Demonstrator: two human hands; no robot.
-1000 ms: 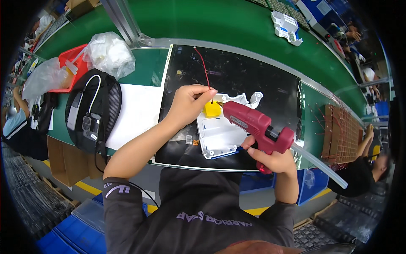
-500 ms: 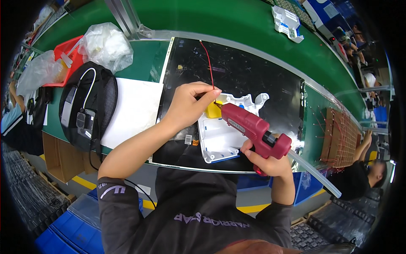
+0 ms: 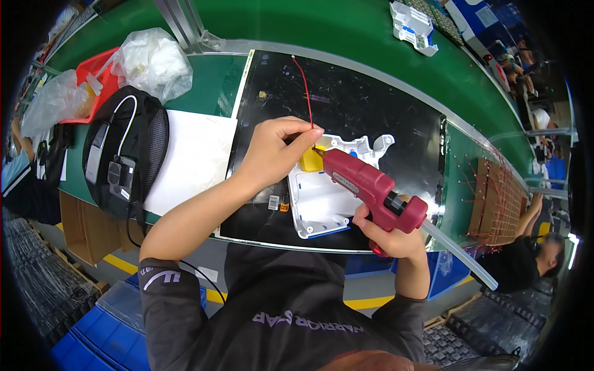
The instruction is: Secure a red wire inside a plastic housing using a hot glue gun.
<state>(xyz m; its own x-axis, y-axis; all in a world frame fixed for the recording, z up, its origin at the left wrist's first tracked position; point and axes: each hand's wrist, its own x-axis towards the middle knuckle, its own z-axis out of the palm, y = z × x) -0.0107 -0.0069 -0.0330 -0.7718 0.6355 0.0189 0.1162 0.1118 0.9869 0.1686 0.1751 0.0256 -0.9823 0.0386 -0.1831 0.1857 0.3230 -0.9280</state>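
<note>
My left hand (image 3: pixel 275 148) pinches a thin red wire (image 3: pixel 305 86) between thumb and fingers. The wire's upper part sticks up and away over the black mat, with a small pale tip. In my right hand (image 3: pixel 393 237) is a dark red hot glue gun (image 3: pixel 362 176), a long clear glue stick (image 3: pixel 461 255) jutting from its back. The gun's nozzle is at the yellow part (image 3: pixel 312 161), close to my left fingertips. That part sits in a white plastic housing (image 3: pixel 322 201), which lies open on the mat. My left fingers hide the wire's lower end.
A black mat (image 3: pixel 272 80) covers the workbench. To the left are white paper (image 3: pixel 192 154), a black mesh bag (image 3: pixel 127 148), a red bin (image 3: pixel 105 89) and plastic bags (image 3: pixel 151 62). On the right stands cardboard with red wires (image 3: pixel 495 204). Another white housing (image 3: pixel 413 28) lies on the green surface beyond.
Both hands, the wire and the glue gun hold nearly the same place over the housing. The whole view has shifted slightly.
</note>
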